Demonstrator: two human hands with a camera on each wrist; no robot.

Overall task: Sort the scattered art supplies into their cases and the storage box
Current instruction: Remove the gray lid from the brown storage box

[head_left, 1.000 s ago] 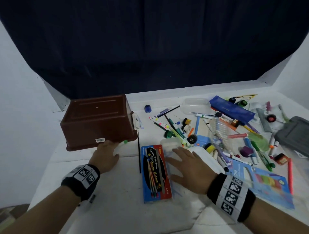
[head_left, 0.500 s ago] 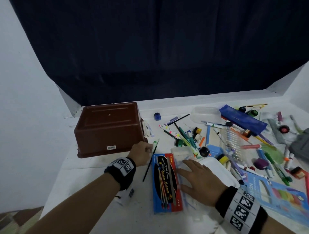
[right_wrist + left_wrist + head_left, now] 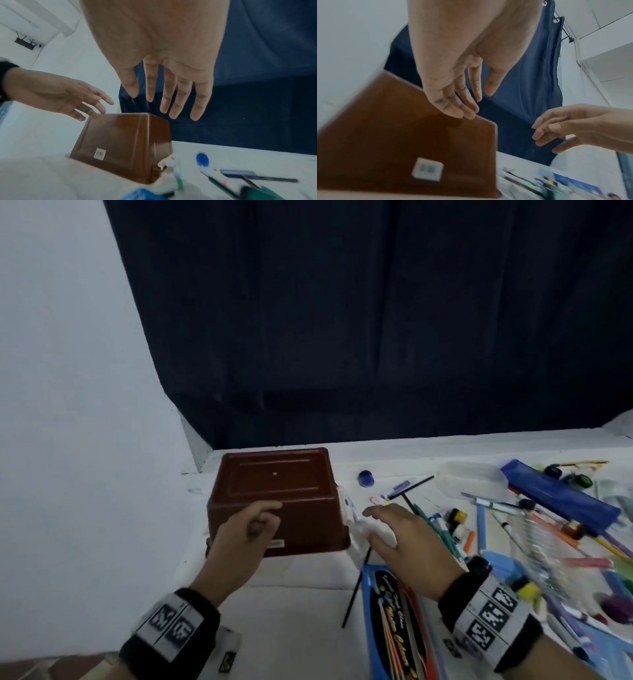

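The brown storage box stands upside down on the white table, a barcode sticker on its near wall. My left hand hovers over the box's near top edge, fingers relaxed and empty. My right hand floats just right of the box, fingers spread and holding nothing. A blue and red colour-pencil case lies below my right wrist. A thin black brush lies on the table between box and case.
Pens, markers, paint pots and pencils are scattered across the table's right half. A dark blue pencil case and a clear tub sit at the back right. A blue cap lies right of the box. A dark curtain hangs behind the table.
Both hands have lifted off the table toward the brown box. The left hand left the brush beside the box; the right hand came off the white lid. The view tilted upward.
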